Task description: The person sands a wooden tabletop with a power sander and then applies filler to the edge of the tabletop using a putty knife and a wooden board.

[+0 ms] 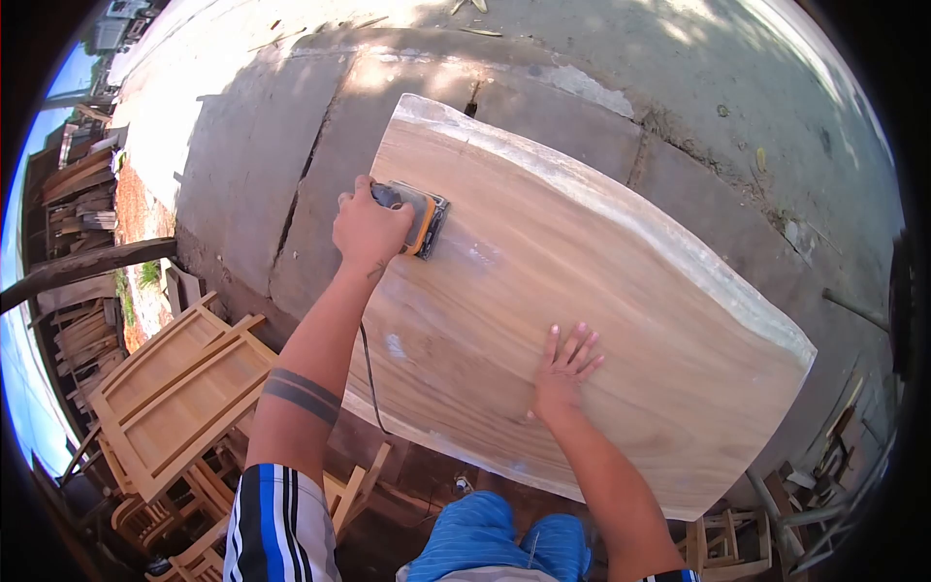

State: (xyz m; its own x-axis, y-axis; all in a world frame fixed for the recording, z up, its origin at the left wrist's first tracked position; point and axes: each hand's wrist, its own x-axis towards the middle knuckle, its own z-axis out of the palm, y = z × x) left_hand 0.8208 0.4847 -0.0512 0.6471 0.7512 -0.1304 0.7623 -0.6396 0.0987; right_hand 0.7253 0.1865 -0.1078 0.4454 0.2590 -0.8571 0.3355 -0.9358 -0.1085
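A wide wooden slab (601, 320) with a pale, rough live edge lies in front of me. My left hand (371, 228) is wrapped round an electric sander (423, 223), orange and black, which rests flat on the slab near its left end. From the sander a dark cord (369, 373) trails down over the slab's near edge. My right hand (565, 373) lies flat on the slab's middle, fingers spread, holding nothing. Whitish dusty patches show on the wood close to the sander and further down the left side.
Wooden frame panels (184, 388) and chair parts are piled at the left. A wooden beam (87, 272) juts in there, with stacked boards (87, 339) beyond. Small wooden frames (732, 543) stand at the lower right. Cracked concrete floor (242, 175) surrounds the slab.
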